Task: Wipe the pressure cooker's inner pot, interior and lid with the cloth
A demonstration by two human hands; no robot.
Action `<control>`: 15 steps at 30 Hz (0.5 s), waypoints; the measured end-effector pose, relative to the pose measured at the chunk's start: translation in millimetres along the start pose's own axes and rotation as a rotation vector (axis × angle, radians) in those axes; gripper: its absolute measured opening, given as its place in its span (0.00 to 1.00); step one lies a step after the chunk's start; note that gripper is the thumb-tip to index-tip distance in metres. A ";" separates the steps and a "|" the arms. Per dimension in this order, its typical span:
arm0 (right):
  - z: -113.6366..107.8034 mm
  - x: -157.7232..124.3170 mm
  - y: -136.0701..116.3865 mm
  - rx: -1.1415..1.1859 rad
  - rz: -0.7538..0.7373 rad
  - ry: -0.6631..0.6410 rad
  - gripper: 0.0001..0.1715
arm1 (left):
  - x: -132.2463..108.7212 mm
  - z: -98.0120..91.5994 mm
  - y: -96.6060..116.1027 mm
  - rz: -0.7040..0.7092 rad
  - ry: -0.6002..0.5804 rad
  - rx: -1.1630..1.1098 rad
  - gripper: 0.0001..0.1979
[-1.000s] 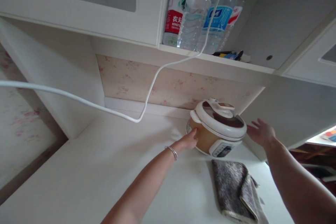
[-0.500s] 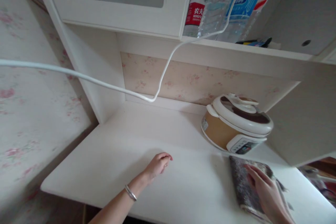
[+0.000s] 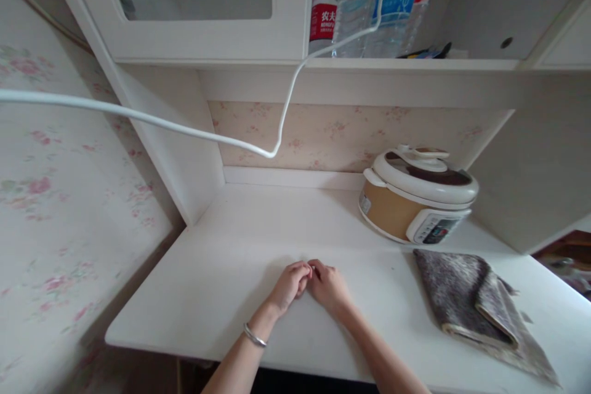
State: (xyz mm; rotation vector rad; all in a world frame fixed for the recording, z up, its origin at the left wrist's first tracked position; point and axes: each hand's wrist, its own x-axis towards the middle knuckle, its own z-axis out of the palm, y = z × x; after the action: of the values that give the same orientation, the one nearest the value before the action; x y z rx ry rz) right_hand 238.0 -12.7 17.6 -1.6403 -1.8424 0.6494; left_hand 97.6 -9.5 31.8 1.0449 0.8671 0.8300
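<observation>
My left hand [image 3: 292, 283], with a silver bangle [image 3: 255, 335] at the wrist, is closed above the white desk top [image 3: 207, 283]. Its curled fingertips meet those of my right hand [image 3: 329, 285], which is closed too. Whether anything small is pinched between them is hidden. To the right lies a grey-brown fuzzy cloth [image 3: 462, 295], partly folded over, with neither hand touching it.
A white and tan electric cooker [image 3: 392, 209] with its lid on stands behind the cloth. Several plastic bottles [image 3: 355, 6] stand on the shelf above. A white cable [image 3: 184, 129] hangs across the view in front of the cabinet.
My right hand has left the cloth and moved left to meet my left hand. The cloth stays on the desk, its folded corner now in plain sight. The view has shifted slightly.
</observation>
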 end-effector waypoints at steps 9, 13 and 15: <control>2.0 -11.0 0.8 -0.281 -0.088 -0.047 0.10 | 6.8 0.1 -7.1 0.021 -0.004 0.075 0.10; 3.7 -11.0 2.6 -0.298 -0.075 -0.045 0.11 | 4.9 0.2 -6.7 0.050 0.011 0.075 0.10; 4.4 -11.5 3.1 -0.300 -0.072 -0.047 0.11 | 4.1 0.6 -5.8 0.059 0.014 0.074 0.11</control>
State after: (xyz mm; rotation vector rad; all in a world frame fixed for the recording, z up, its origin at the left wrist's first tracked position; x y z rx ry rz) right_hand 238.0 -23.6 11.1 -1.7465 -2.1033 0.3979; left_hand 100.7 -7.7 25.7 1.1355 0.8881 0.8610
